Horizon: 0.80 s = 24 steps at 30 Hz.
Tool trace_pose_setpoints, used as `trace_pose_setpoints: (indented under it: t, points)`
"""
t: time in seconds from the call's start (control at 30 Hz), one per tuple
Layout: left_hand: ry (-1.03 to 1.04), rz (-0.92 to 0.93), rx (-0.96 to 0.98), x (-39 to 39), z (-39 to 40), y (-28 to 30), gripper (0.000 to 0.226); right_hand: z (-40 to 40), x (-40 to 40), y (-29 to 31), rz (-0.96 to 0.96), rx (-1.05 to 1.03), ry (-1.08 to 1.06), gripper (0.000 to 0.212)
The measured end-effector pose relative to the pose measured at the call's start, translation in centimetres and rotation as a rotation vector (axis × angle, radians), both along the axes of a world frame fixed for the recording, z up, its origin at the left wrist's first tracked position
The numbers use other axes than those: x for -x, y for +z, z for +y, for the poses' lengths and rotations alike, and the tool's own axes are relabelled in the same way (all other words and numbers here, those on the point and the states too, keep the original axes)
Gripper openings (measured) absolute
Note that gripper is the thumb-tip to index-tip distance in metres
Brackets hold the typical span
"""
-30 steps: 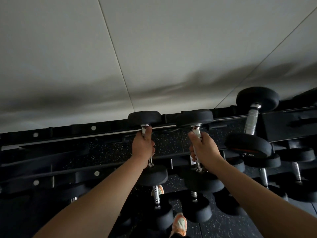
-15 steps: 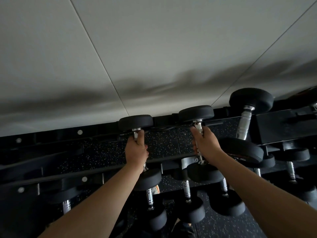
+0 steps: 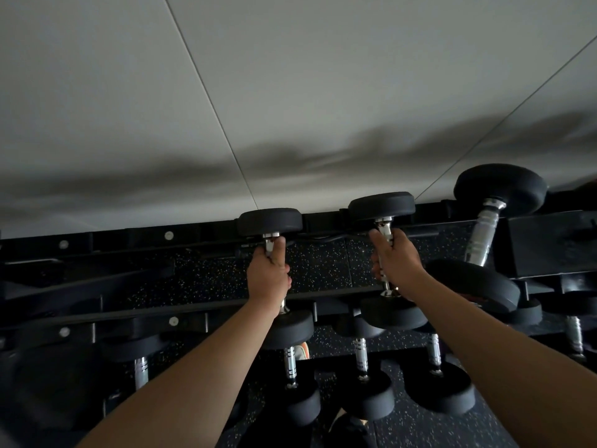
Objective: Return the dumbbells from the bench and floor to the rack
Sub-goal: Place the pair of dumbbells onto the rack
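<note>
Each of my hands grips the chrome handle of a small black dumbbell over the top tier of the black rack (image 3: pixel 168 236). My left hand (image 3: pixel 268 275) is closed around the left dumbbell (image 3: pixel 270 221), whose far head sits at the rack's back rail and near head hangs over the front rail. My right hand (image 3: pixel 394 260) is closed around the right dumbbell (image 3: pixel 382 205), lying the same way a little to the right. Whether the dumbbells rest on the rails I cannot tell.
A larger dumbbell (image 3: pixel 484 234) lies on the top tier right of my right hand. Several dumbbells (image 3: pixel 361 354) fill the lower tier beneath my arms. A pale wall (image 3: pixel 290 92) rises behind the rack. Speckled black floor (image 3: pixel 420 431) shows below.
Both dumbbells and my hands sit slightly further toward the rack's back rail; the view has shifted a little, and the grips are unchanged.
</note>
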<state>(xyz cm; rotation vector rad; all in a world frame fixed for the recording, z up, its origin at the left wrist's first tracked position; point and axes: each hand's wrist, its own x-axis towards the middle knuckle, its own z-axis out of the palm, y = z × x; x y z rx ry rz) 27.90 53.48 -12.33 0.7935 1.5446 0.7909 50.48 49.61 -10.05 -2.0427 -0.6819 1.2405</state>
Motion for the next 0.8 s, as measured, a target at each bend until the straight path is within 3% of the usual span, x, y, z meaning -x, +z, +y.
trace_pose_setpoints:
  t: [0.37,0.67,0.8]
  points:
    - [-0.016,0.085,-0.024,-0.2,-0.1,0.2,0.036,-0.4,-0.3,0.0,-0.046,0.021,0.051,0.034]
    - [-0.084,0.205,-0.084,0.2,-0.3,-0.9,0.046,-1.6,0.3,0.9,-0.197,0.079,0.139,0.042]
    - [-0.099,0.256,-0.114,-0.1,-0.6,-0.2,0.04,-2.8,0.6,1.6,-0.296,0.08,0.185,0.045]
